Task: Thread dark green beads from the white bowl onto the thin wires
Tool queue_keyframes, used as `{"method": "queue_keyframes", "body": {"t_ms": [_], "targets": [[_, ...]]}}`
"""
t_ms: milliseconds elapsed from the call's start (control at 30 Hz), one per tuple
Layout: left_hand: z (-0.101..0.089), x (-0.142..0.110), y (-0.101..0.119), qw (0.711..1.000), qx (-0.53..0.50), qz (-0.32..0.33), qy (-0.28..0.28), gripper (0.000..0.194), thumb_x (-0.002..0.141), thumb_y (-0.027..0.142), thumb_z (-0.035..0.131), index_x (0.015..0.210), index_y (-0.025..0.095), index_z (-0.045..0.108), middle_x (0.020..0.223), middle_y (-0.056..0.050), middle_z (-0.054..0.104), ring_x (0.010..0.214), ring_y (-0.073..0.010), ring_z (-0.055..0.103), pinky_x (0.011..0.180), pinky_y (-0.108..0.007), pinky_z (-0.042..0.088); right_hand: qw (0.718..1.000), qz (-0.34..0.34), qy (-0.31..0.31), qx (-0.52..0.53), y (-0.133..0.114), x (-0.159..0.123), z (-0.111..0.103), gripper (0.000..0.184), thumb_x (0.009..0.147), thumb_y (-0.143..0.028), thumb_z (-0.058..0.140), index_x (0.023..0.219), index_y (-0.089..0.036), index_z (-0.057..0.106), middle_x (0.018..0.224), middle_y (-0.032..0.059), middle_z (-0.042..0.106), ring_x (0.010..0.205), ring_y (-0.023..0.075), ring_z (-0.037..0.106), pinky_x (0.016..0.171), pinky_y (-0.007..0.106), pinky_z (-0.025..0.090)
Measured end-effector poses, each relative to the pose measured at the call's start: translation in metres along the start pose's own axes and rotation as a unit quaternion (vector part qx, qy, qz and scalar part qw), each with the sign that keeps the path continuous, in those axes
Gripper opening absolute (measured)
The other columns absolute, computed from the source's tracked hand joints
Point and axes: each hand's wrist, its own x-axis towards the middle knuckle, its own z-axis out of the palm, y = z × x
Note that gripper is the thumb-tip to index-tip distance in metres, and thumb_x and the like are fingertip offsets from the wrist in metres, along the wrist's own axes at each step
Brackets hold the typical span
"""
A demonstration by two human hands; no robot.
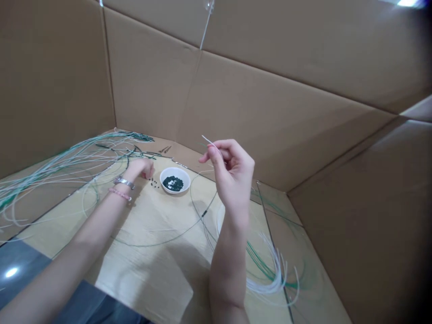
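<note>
Raised over the table, my right hand (232, 168) pinches a thin white strand (206, 139) between thumb and forefinger, its free end sticking up to the left. A thin green strand shows faintly beside it. My left hand (144, 168) is down at the table, fingers curled; its fingertips are hidden, so what they hold does not show. Small dark pieces (155, 183) like beads lie scattered beside it. Just to its right stands a white bowl (188, 184) with many dark green pieces inside. A thin dark strand (165, 242) with a small dark piece (204, 213) on it loops across the table.
A large bundle of white and green strands (67, 157) spreads along the left. Coiled white and green strands (270, 279) lie at the right. Dark rods (150, 154) and small brown metal pieces (164, 149) lie at the back. Tall cardboard walls (236, 99) surround the table.
</note>
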Motion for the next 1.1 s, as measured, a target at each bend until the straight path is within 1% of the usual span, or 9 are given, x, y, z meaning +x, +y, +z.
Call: {"method": "queue_keyframes", "body": {"t_ms": [167, 267, 333, 400, 433, 500, 600, 833, 1100], "targets": [[-0.003, 0.004, -0.012, 0.999, -0.030, 0.009, -0.036, 0.033, 0.089, 0.034, 0.055, 0.115, 0.013, 0.056, 0.113, -0.008, 0.059, 0.097, -0.0211, 0.061, 0.081, -0.040, 0.054, 1.000, 0.008, -0.003, 0.007, 0.002, 0.000, 0.000, 0.013, 0.088, -0.029, 0.055, 0.081, -0.019, 0.057, 0.063, -0.0046, 0.064, 0.057, 0.0055, 0.060, 0.052, 0.018, 0.043], [-0.016, 0.009, -0.015, 0.998, -0.041, 0.013, -0.042, 0.021, 0.084, 0.029, 0.063, 0.090, 0.010, 0.064, 0.085, -0.005, 0.066, 0.074, -0.0152, 0.063, 0.067, -0.030, 0.053, 1.000, 0.012, -0.002, 0.011, 0.001, 0.000, -0.002, 0.012, 0.087, -0.029, 0.056, 0.081, -0.019, 0.059, 0.063, -0.0044, 0.065, 0.057, 0.0057, 0.060, 0.053, 0.018, 0.043], [-0.027, 0.006, -0.004, 0.998, -0.054, 0.034, -0.012, 0.015, 0.076, 0.025, 0.068, 0.075, 0.011, 0.066, 0.070, -0.003, 0.067, 0.065, -0.0133, 0.062, 0.062, -0.025, 0.050, 1.000, 0.014, 0.006, 0.012, -0.002, -0.001, -0.002, 0.012, 0.086, -0.029, 0.059, 0.081, -0.019, 0.061, 0.062, -0.0043, 0.064, 0.055, 0.0058, 0.058, 0.051, 0.018, 0.042], [-0.035, -0.003, 0.018, 0.991, -0.096, 0.078, 0.055, 0.015, 0.075, 0.027, 0.067, 0.081, 0.013, 0.067, 0.078, -0.004, 0.071, 0.072, -0.0134, 0.064, 0.067, -0.023, 0.050, 1.000, 0.011, 0.021, 0.008, -0.007, -0.004, -0.002, 0.011, 0.085, -0.029, 0.061, 0.080, -0.019, 0.062, 0.061, -0.0044, 0.064, 0.051, 0.0054, 0.053, 0.048, 0.019, 0.040], [-0.036, -0.011, 0.031, 0.981, -0.128, 0.105, 0.103, 0.020, 0.077, 0.031, 0.065, 0.087, 0.015, 0.067, 0.085, -0.004, 0.072, 0.076, -0.0128, 0.065, 0.070, -0.023, 0.051, 0.999, 0.007, 0.031, 0.004, -0.010, -0.005, -0.002, 0.009, 0.084, -0.028, 0.061, 0.081, -0.020, 0.063, 0.062, -0.0044, 0.064, 0.049, 0.0050, 0.051, 0.047, 0.019, 0.039], [-0.033, -0.028, 0.060, 0.917, -0.277, 0.189, 0.217, 0.021, 0.072, 0.031, 0.072, 0.086, 0.015, 0.070, 0.084, -0.006, 0.072, 0.077, -0.0140, 0.066, 0.071, -0.024, 0.053, 0.998, -0.012, 0.056, -0.005, -0.017, -0.010, -0.002, 0.007, 0.084, -0.027, 0.061, 0.081, -0.021, 0.064, 0.064, -0.0044, 0.065, 0.048, 0.0048, 0.046, 0.045, 0.020, 0.037], [-0.023, -0.052, 0.094, 0.833, -0.407, 0.263, 0.267, 0.013, 0.068, 0.026, 0.077, 0.077, 0.018, 0.072, 0.076, -0.003, 0.072, 0.069, -0.0113, 0.066, 0.064, -0.019, 0.055, 0.993, -0.062, 0.097, -0.036, -0.027, -0.020, -0.002, 0.004, 0.084, -0.022, 0.062, 0.082, -0.023, 0.065, 0.068, -0.0038, 0.065, 0.051, 0.0059, 0.046, 0.046, 0.021, 0.036], [-0.013, -0.079, 0.112, 0.728, -0.570, 0.360, 0.124, 0.012, 0.066, 0.019, 0.080, 0.072, 0.024, 0.071, 0.067, 0.003, 0.069, 0.057, -0.0061, 0.064, 0.055, -0.013, 0.055, 0.982, -0.140, 0.106, -0.072, -0.041, -0.035, -0.002, 0.017, 0.080, -0.010, 0.062, 0.089, -0.025, 0.063, 0.072, -0.0034, 0.065, 0.056, 0.0085, 0.054, 0.048, 0.023, 0.040], [-0.011, -0.089, 0.124, 0.715, -0.603, 0.344, 0.082, 0.016, 0.062, 0.022, 0.083, 0.066, 0.022, 0.067, 0.063, 0.002, 0.068, 0.051, -0.0087, 0.063, 0.048, -0.015, 0.055, 0.966, -0.210, 0.120, -0.095, -0.049, -0.038, 0.000, 0.023, 0.072, -0.005, 0.064, 0.086, -0.023, 0.061, 0.069, -0.0039, 0.066, 0.049, 0.0078, 0.047, 0.043, 0.024, 0.039]]}}
